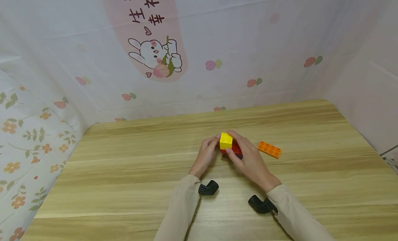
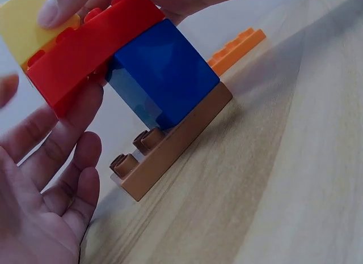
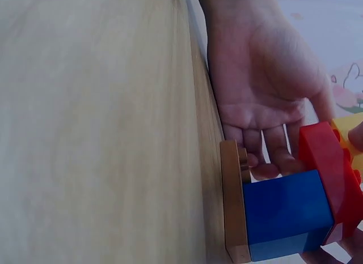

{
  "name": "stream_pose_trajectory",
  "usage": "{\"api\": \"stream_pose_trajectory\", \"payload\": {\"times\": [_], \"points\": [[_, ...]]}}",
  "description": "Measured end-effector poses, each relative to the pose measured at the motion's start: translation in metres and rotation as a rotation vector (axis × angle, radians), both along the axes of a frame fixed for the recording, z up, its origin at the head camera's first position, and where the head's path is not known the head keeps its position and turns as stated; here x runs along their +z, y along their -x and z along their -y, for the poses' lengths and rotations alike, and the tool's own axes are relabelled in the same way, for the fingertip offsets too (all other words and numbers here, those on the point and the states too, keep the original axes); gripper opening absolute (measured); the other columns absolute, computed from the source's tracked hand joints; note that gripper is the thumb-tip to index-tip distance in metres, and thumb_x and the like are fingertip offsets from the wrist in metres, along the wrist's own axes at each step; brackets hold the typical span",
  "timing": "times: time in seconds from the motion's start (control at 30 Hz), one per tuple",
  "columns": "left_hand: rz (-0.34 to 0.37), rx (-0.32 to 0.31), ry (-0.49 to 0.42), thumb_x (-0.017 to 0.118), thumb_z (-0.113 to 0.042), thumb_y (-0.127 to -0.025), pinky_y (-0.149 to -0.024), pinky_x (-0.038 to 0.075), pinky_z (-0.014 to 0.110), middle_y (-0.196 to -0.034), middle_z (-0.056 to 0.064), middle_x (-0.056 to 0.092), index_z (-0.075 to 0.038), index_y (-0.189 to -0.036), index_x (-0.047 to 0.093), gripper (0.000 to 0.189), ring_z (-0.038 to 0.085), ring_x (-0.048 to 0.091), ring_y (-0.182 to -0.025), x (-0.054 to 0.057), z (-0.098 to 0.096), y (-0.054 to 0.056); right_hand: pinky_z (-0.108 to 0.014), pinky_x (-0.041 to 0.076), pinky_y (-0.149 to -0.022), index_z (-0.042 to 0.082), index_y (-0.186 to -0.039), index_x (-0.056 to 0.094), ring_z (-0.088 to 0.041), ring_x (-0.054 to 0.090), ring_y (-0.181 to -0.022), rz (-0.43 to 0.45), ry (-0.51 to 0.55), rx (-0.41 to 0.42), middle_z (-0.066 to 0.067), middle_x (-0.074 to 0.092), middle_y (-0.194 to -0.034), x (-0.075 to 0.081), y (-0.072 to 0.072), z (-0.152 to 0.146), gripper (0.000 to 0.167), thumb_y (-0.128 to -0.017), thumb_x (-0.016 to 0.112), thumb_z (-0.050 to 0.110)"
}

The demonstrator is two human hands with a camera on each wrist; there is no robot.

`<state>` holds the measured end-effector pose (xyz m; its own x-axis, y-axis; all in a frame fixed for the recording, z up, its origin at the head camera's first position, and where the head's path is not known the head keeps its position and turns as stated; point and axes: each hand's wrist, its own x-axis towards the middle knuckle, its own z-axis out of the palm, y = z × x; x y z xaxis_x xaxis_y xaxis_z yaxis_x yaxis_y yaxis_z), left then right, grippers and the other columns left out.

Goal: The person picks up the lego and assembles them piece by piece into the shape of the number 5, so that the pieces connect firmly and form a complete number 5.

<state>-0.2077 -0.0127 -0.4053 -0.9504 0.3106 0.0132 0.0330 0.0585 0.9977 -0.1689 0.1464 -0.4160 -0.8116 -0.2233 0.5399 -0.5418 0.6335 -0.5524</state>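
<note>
A yellow brick (image 1: 226, 141) sits on the left end of a long red brick (image 2: 96, 54). The red brick rests on a blue brick (image 2: 167, 71), which stands on the right part of a brown plate (image 2: 176, 148) on the table. Two brown studs show beside the blue brick. My right hand (image 1: 250, 163) comes over the stack from the right, thumb and index finger pinching the yellow brick from the near and far sides. At the left end, my left hand (image 1: 205, 155) holds the red brick's overhang, fingertips against its underside; its thumb is partly hidden.
An orange plate (image 1: 269, 149) with several studs lies flat to the right of the stack. The wooden table (image 1: 130, 172) ends at a printed cloth (image 1: 199, 33) hanging behind it. Black wrist mounts (image 1: 209, 188) sit at both sleeves.
</note>
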Motion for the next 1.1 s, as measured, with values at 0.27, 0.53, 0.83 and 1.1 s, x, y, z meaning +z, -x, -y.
{"api": "stream_pose_trajectory", "payload": {"times": [0.27,0.53,0.83,1.1], "points": [[-0.057,-0.069,-0.051,0.034,-0.023,-0.101,-0.081,0.046,0.034,-0.085,0.003,0.060,0.015,-0.101,0.059,0.044,0.011,0.054,-0.078,0.001,0.002,-0.002,-0.045,0.046,-0.088,0.006,-0.135,0.044,-0.028,0.054,-0.108,0.000,0.012,0.003,-0.014,0.052,-0.128,0.001,0.000,-0.001,0.055,-0.086,0.067,0.015],[-0.064,-0.050,-0.093,0.039,-0.026,-0.097,-0.079,0.047,0.033,-0.085,0.003,0.060,0.014,-0.098,0.060,0.045,0.010,0.054,-0.077,-0.019,0.001,0.007,-0.045,0.045,-0.089,0.010,-0.136,0.044,-0.027,0.054,-0.108,0.018,0.018,0.008,-0.012,0.053,-0.127,0.002,0.001,-0.001,0.056,-0.085,0.068,0.015],[-0.035,-0.032,-0.058,0.037,-0.019,-0.096,-0.082,0.046,0.038,-0.084,0.001,0.058,0.017,-0.100,0.059,0.042,0.008,0.053,-0.076,0.002,0.000,-0.003,-0.044,0.045,-0.089,0.011,-0.136,0.044,-0.026,0.054,-0.107,0.008,0.014,0.017,-0.012,0.054,-0.125,0.001,0.002,-0.001,0.056,-0.085,0.068,0.014],[-0.022,-0.011,-0.047,0.037,-0.019,-0.095,-0.077,0.047,0.033,-0.080,0.000,0.057,0.016,-0.098,0.060,0.041,0.011,0.052,-0.072,-0.014,-0.001,0.007,-0.045,0.046,-0.087,0.013,-0.136,0.044,-0.025,0.054,-0.103,-0.001,0.011,0.014,-0.012,0.056,-0.122,0.000,0.001,0.000,0.058,-0.085,0.069,0.014]]}}
